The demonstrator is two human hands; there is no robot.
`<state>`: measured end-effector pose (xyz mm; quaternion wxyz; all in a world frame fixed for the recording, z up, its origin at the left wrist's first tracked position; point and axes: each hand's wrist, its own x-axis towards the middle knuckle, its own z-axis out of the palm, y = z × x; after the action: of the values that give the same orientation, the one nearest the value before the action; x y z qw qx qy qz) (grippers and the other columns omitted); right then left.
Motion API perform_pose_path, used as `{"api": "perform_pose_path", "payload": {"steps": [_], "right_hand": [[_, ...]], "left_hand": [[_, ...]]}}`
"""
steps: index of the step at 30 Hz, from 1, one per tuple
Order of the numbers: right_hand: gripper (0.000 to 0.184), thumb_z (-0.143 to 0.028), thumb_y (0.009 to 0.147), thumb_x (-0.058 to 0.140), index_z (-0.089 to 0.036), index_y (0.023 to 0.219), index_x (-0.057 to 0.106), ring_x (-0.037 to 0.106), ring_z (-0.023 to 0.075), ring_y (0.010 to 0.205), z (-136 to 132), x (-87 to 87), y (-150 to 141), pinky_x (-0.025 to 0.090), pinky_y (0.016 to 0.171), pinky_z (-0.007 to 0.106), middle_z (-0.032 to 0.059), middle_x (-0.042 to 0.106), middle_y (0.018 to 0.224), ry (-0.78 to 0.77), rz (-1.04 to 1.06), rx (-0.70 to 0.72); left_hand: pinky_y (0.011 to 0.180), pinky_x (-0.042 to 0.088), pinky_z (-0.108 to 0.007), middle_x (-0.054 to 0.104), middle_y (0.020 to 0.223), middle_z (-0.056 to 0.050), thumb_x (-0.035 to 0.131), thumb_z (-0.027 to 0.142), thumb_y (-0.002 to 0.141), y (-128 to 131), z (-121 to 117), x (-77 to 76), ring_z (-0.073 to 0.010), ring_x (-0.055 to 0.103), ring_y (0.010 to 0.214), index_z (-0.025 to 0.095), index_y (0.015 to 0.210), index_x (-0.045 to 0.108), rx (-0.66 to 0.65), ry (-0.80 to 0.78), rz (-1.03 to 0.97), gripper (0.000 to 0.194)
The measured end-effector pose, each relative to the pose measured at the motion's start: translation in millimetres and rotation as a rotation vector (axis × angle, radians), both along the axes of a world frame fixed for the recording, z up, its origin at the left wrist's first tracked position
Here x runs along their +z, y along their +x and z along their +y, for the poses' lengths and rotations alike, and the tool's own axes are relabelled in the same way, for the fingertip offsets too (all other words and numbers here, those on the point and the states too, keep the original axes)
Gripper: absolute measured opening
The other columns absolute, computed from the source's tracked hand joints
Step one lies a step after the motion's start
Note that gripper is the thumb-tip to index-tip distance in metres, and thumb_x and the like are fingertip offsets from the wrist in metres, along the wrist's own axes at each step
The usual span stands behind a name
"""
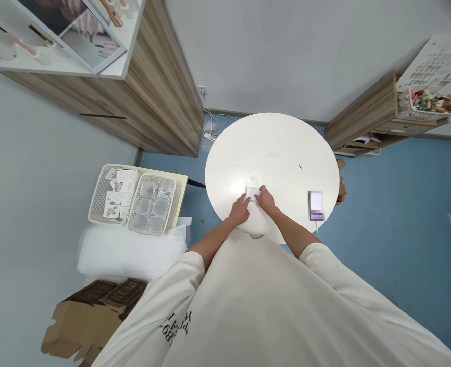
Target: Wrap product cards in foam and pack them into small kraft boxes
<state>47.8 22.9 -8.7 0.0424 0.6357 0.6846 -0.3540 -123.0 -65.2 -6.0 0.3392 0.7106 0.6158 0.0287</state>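
A small white, box-like packet lies near the front edge of the round white table. A pale flap sticks out from its far side. My left hand grips the packet's left side, a ring on one finger. On the opposite side, my right hand closes on the packet's right edge, its thumb on the near face. Whether anything is inside the packet cannot be seen.
A phone with a cable sits at the table's right edge. To the left are a white basket of cards, a clear-compartment tray, white wrapping and cardboard. Wooden cabinets stand behind.
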Motion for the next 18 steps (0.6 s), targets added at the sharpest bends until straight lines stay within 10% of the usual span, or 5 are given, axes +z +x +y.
{"api": "perform_pose_path", "payload": {"steps": [6,18], "right_hand": [[0.035,-0.023,0.097,0.04,-0.015,0.129,0.052,0.062,0.0234,0.107,-34.2,-7.7,-3.5,0.05,0.093,0.036,0.0146,0.059,0.126,0.05,0.132,-0.121],[0.057,-0.025,0.093,0.049,-0.011,0.149,0.046,0.056,0.0235,0.131,-24.3,-7.3,-61.3,0.045,0.11,0.034,0.0149,0.053,0.149,-0.04,0.231,-0.076]], "left_hand": [[0.112,0.034,-0.048,0.014,0.169,-0.016,0.051,0.013,0.086,-3.0,1.1,0.6,-0.0339,0.032,0.148,0.018,0.155,0.034,-0.221,0.033,0.074,0.071],[0.111,0.036,-0.048,0.012,0.17,-0.018,0.053,0.015,0.087,-56.4,13.4,0.9,-0.0371,0.034,0.147,0.018,0.157,0.029,-0.141,0.002,0.115,0.074]]}}
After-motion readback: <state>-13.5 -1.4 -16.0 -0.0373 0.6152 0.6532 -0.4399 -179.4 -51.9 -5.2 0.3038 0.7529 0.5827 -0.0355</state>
